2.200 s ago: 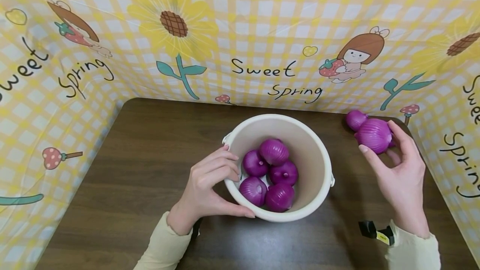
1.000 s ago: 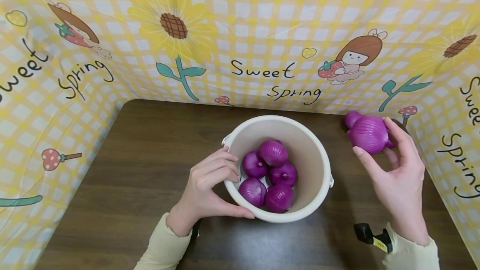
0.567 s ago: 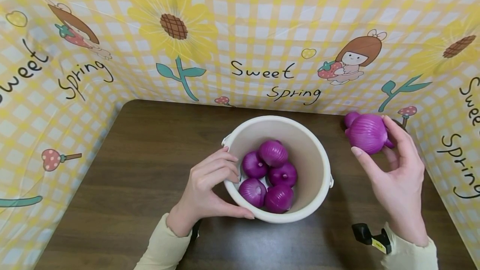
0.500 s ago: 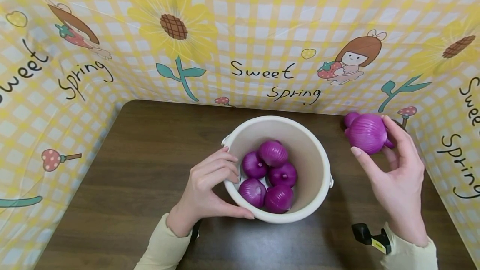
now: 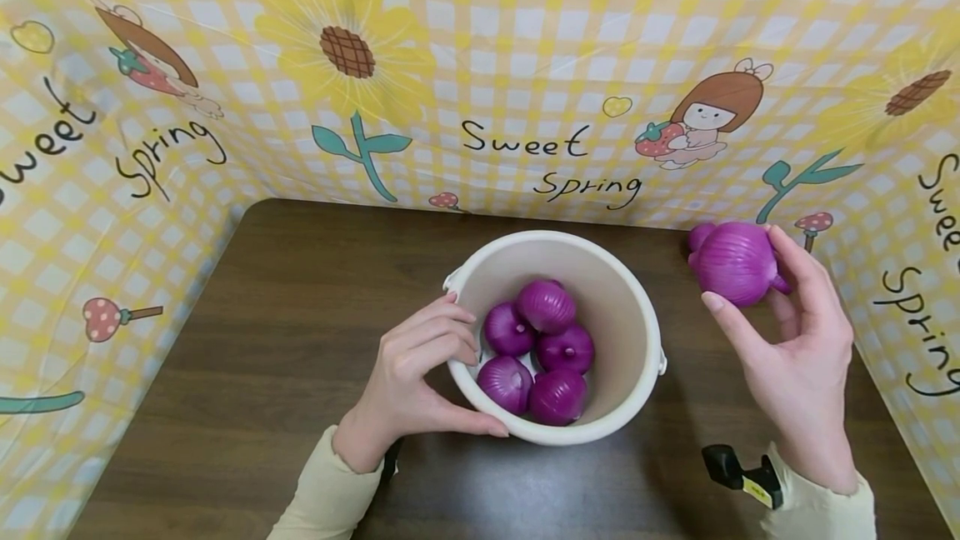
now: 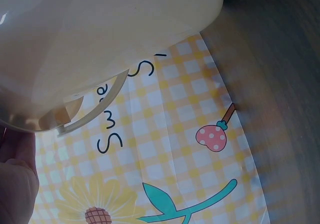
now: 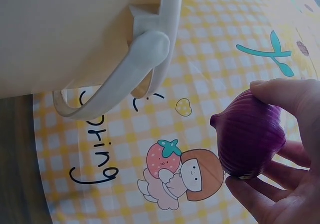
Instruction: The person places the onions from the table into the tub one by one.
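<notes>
A white bucket (image 5: 626, 332) stands on the table with several purple onions (image 5: 547, 307) lying at its bottom. On its near-left rim rests my left hand (image 5: 416, 365), fingers over the edge and thumb along the front, gripping it. To the right of the bucket, my right hand (image 5: 806, 348) holds another red onion (image 5: 738, 263) between thumb and fingers, raised above the table. The right wrist view shows this onion (image 7: 250, 136) with its pointed tip toward the bucket. One more onion (image 5: 701, 237) sits behind the held one, partly hidden by it.
The dark wood table (image 5: 300, 307) is bounded at the back and sides by a yellow checked cloth (image 5: 495, 48) with printed flowers. A bucket handle (image 7: 117, 84) hangs down at the bucket's side. A black wrist device (image 5: 738, 473) is on the right sleeve.
My right hand has shifted slightly left and upward with the onion, covering more of the onion behind. My left hand and the bucket have stayed in place.
</notes>
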`<control>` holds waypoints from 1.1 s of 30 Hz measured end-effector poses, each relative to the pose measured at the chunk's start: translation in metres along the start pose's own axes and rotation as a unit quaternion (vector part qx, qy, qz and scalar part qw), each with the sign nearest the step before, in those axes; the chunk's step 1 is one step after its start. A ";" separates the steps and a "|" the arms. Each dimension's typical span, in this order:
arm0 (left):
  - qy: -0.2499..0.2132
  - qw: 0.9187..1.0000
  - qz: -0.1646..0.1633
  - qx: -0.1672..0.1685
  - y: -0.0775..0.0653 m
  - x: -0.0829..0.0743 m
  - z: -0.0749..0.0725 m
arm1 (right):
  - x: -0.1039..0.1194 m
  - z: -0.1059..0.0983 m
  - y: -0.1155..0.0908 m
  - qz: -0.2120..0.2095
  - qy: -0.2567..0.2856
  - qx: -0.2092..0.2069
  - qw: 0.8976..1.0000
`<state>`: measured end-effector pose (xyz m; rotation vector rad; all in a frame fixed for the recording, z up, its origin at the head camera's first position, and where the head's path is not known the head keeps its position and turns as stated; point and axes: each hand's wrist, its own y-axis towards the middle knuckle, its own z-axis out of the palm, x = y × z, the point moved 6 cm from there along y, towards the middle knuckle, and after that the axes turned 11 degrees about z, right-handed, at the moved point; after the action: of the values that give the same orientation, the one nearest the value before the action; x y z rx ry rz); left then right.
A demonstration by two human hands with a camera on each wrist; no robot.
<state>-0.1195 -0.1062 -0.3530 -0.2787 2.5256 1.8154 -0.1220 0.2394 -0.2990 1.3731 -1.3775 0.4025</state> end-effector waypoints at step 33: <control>0.000 1.000 0.002 -0.001 0.000 -0.001 0.000 | 0.038 0.018 -0.007 -0.027 0.069 0.014 0.997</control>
<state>-0.1189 -0.1064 -0.3527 -0.2742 2.5246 1.8199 -0.1139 0.2039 -0.2765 1.3764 -1.2234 0.4749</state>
